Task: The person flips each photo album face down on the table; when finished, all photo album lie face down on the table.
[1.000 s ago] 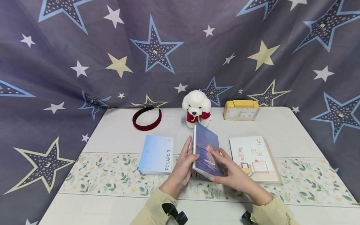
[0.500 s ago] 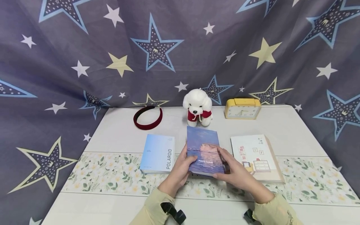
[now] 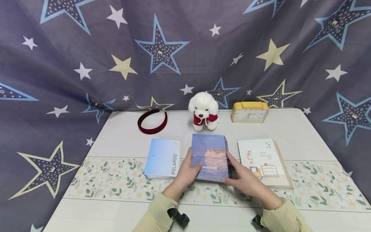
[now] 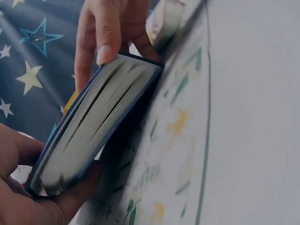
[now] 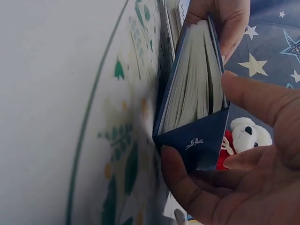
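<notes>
A photo album [image 3: 210, 159] with a purple-blue sea and pink rock cover is held between both hands at the middle of the table. My left hand [image 3: 186, 171] grips its left side, thumb over the front cover. On the opposite side my right hand [image 3: 244, 175] holds the dark blue spine [image 5: 192, 140], which bears a small white mark in the right wrist view. The left wrist view shows the page block [image 4: 101, 115] from its lower end, with dark shadow between the album and the patterned cloth.
A blue Polaroid album [image 3: 162, 158] lies left, an album with a room drawing [image 3: 259, 159] right. Behind stand a white plush dog [image 3: 203, 104] and a yellow clock [image 3: 250, 112]; a dark red headband [image 3: 152, 130] lies back left. A star-patterned curtain [image 3: 185, 42] closes the back.
The photo album has turned from a steep sideways tilt to cover facing up, and come lower. The right fingers have moved from the cover to its right edge.
</notes>
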The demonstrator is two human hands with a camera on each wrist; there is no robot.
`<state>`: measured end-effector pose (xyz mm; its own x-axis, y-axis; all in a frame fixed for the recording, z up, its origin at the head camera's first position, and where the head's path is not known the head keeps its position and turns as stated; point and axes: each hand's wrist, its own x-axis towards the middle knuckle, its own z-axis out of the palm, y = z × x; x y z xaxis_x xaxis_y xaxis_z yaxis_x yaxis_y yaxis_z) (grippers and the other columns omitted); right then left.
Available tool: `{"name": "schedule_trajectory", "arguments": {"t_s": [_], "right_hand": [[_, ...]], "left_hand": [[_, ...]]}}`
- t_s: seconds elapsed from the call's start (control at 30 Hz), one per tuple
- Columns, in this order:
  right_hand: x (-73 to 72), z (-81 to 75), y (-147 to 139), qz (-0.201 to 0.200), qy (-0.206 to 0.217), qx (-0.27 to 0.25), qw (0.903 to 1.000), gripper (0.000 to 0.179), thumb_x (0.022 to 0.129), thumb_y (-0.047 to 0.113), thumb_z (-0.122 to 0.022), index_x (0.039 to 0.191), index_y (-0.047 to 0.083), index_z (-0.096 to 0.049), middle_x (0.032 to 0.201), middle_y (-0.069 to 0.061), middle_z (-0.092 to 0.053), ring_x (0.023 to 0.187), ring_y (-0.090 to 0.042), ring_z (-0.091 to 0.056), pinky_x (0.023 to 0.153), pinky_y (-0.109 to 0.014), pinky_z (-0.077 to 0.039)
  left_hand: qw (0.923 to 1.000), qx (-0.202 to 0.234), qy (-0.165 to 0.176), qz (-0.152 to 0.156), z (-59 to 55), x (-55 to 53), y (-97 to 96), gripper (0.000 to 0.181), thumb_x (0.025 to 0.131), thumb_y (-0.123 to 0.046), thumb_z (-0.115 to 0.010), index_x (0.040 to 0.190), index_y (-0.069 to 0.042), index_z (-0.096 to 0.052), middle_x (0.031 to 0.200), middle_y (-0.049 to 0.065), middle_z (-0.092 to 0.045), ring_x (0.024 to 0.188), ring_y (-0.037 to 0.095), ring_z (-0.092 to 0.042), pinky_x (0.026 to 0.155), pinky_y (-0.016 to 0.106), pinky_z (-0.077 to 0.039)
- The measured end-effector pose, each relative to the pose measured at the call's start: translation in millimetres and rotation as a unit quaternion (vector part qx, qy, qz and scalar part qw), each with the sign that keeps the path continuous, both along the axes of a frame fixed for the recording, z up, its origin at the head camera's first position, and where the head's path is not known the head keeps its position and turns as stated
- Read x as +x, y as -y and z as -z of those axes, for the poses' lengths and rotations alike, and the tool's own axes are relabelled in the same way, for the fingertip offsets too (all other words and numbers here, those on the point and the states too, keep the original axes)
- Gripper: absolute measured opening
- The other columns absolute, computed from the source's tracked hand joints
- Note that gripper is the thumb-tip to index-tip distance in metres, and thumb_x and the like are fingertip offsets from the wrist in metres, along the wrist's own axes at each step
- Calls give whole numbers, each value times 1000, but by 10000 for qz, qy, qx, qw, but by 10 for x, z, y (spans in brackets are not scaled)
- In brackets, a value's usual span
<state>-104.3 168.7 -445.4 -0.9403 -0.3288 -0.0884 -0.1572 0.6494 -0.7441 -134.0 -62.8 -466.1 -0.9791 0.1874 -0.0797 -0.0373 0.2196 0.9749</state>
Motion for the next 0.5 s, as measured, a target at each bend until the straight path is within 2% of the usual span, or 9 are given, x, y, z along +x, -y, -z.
{"name": "schedule_trajectory", "arguments": {"t_s": [0.1, 0.2, 0.33, 0.5], "right_hand": [[-2, 11, -2, 24, 37, 25, 10000, 96, 87, 38, -74, 157, 8, -15, 156, -22, -26, 138, -42, -32, 106, -59, -32], [-6, 29, -9, -29, -49, 20, 10000, 94, 87, 35, -74, 156, 6, -18, 155, -22, -27, 139, -41, -32, 107, -58, -31], [-16, 52, -20, -127, -179, 47, 9997, 89, 87, 34, -74, 154, 3, -24, 153, -23, -31, 138, -41, -33, 108, -57, -32], [-19, 83, -15, -131, -161, 62, 9998, 88, 87, 33, -75, 154, 4, -26, 154, -21, -32, 139, -39, -33, 109, -56, -31]], "left_hand": [[9977, -665, -153, 4, 11, 4, 0, 79, 96, -8, -57, 154, 4, -5, 159, 24, -12, 146, 37, -13, 117, 49, -13], [9935, -1054, -400, 149, 21, 14, -3, 81, 94, -9, -61, 153, 6, -8, 157, 28, -15, 144, 41, -16, 116, 51, -17], [9874, -1456, -554, 271, 19, 43, -4, 90, 88, -21, -72, 154, 2, -16, 155, 31, -13, 142, 46, -19, 113, 54, -23], [9796, -1911, -527, 336, 19, 75, -3, 102, 79, -40, -79, 155, -5, -20, 156, 31, -8, 141, 48, -19, 110, 56, -27]]}}
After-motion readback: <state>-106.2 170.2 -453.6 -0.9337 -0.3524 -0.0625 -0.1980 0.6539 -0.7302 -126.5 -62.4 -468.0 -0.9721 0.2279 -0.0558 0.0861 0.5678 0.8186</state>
